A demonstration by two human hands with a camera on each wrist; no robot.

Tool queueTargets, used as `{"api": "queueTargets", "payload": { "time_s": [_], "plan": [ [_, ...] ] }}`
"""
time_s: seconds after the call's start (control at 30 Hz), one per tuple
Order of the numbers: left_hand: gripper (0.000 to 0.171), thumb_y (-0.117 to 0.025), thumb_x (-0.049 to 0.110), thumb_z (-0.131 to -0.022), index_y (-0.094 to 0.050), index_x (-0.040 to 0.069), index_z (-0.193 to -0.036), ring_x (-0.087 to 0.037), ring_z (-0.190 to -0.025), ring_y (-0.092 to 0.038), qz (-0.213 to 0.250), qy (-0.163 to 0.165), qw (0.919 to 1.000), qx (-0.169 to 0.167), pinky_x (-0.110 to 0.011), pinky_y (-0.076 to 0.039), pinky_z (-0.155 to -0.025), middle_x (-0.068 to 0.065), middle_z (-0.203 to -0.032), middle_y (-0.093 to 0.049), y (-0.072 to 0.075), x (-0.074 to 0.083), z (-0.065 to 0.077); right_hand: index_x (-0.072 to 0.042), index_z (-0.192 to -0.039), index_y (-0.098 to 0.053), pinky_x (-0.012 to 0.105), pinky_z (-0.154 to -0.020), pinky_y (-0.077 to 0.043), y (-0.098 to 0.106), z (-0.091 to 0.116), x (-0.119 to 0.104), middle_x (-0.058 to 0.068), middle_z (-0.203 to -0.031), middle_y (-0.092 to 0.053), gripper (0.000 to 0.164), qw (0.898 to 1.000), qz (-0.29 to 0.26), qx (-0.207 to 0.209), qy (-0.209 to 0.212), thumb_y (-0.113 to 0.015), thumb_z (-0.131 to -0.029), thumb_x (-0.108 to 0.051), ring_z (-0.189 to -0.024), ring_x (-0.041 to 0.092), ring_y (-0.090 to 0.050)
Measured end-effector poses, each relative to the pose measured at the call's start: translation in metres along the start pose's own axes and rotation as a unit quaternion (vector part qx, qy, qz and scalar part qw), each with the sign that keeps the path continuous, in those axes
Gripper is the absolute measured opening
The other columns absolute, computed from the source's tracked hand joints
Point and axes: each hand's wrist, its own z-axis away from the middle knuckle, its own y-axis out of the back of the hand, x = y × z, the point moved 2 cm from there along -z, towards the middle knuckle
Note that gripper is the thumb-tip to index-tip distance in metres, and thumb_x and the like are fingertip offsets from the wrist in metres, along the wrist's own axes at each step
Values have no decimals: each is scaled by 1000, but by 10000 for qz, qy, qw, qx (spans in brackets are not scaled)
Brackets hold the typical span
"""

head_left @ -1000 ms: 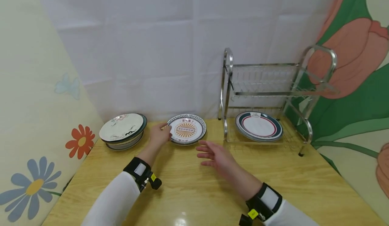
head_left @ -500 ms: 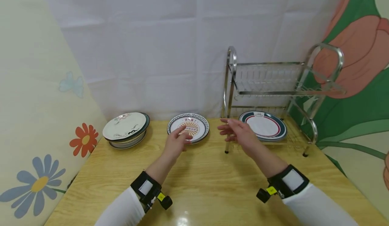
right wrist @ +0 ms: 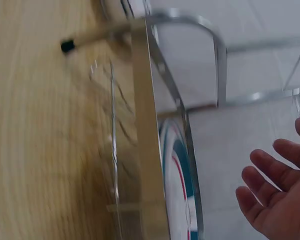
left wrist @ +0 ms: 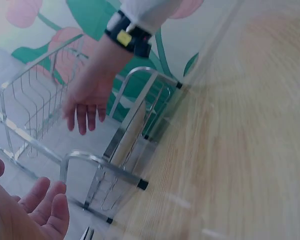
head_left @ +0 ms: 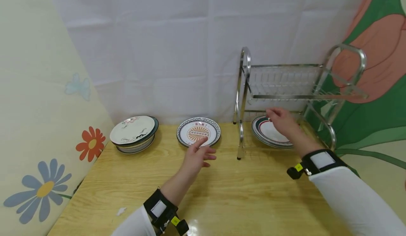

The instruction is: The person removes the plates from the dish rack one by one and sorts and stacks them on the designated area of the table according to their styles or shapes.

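My right hand [head_left: 283, 123] is in front of the metal dish rack, overlapping the plates [head_left: 268, 132] on its lower tier in the head view. These plates have a dark green rim and a red ring. In the right wrist view the fingers [right wrist: 262, 187] are loosely bent with nothing in them. My left hand [head_left: 196, 158] hovers by the front edge of a patterned plate [head_left: 190, 128] with an orange sunburst; its fingers are spread and hold nothing. The left wrist view shows part of that hand [left wrist: 35, 210] low at the left.
The two-tier dish rack [head_left: 285, 97] stands at the back right of the wooden table [head_left: 241, 193]. A stack of plates and bowls [head_left: 131, 132] sits at the back left. A white cloth [head_left: 158, 45] hangs behind. A small white scrap [head_left: 121, 211] shows on the table at the front left.
My right hand has moved right and up to the rack's lower tier. My left hand has drawn away from the sunburst plate's left rim and now hangs before its front edge.
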Motion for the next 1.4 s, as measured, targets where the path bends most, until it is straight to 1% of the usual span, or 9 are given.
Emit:
{"api": "queueTargets", "payload": {
  "time_s": [0.1, 0.2, 0.33, 0.53, 0.63, 0.9, 1.0, 1.27, 1.4],
  "plan": [
    [50, -51, 20, -105, -46, 8, -153, -11, -83, -75, 137, 86, 9997, -162, -25, -54, -62, -19, -114, -76, -7, -1, 8, 4, -149, -46, 64, -109, -40, 15, -12, 17, 33, -146, -51, 69, 9984, 361, 368, -230, -31, -109, -50, -133, 51, -48],
    [50, -51, 21, -105, -47, 9, -152, -12, -83, -75, 224, 190, 9991, -294, -25, -54, -63, -17, -114, -76, -13, -3, 15, 4, -150, -45, 65, -111, -37, 27, -21, 32, 34, -149, -46, 68, 9942, 561, 626, -664, -29, -109, -49, -136, 52, -44],
    [49, -49, 21, -105, -47, 12, -153, -12, -84, -75, 266, 286, 9984, -404, -25, -55, -63, -17, -115, -76, -18, -4, 21, 3, -154, -38, 64, -114, -34, 40, -31, 48, 34, -153, -42, 69, 9883, 706, 771, -1110, -26, -110, -48, -140, 52, -39],
    [49, -48, 22, -106, -45, 13, -154, -13, -85, -75, 295, 359, 9974, -550, -25, -54, -64, -21, -120, -74, -25, -4, 31, 2, -157, -32, 62, -114, -36, 55, -37, 63, 34, -154, -40, 69, 9809, 820, 940, -1492, -24, -109, -46, -141, 51, -40],
    [50, -49, 21, -106, -45, 13, -155, -14, -86, -76, 320, 388, 9967, -638, -24, -55, -64, -22, -122, -73, -28, -5, 34, 4, -157, -31, 63, -114, -36, 59, -34, 67, 36, -155, -37, 70, 9787, 923, 841, -1627, -25, -108, -45, -142, 52, -37],
    [51, -49, 22, -106, -43, 13, -156, -17, -91, -76, 262, 493, 9951, -815, -25, -56, -67, -17, -118, -75, -29, -10, 38, 13, -154, -28, 67, -116, -31, 54, -27, 92, 43, -153, -29, 70, 9671, 1898, 420, -1643, -35, -108, -39, -140, 60, -31],
    [52, -50, 22, -105, -43, 13, -156, -18, -92, -76, 259, 518, 9949, -824, -27, -56, -69, -18, -120, -74, -29, -12, 38, 15, -152, -29, 68, -114, -32, 51, -25, 98, 44, -151, -31, 71, 9630, 2207, 262, -1528, -38, -107, -39, -137, 61, -33],
    [52, -51, 26, -105, -43, 16, -156, -20, -95, -76, 271, 725, 9934, -848, -28, -56, -71, -14, -119, -75, -29, -14, 39, 19, -141, -39, 68, -100, -44, 50, -19, 111, 45, -137, -43, 68, 9605, 2406, 35, -1397, -50, -103, -37, -123, 61, -46],
    [51, -51, 26, -105, -44, 17, -155, -19, -93, -76, 309, 720, 9938, -795, -26, -56, -68, -16, -119, -75, -29, -16, 39, 18, -142, -39, 65, -98, -46, 49, -15, 114, 45, -137, -44, 71, 9617, 2306, -101, -1476, -52, -102, -39, -121, 60, -48]
  ]
}}
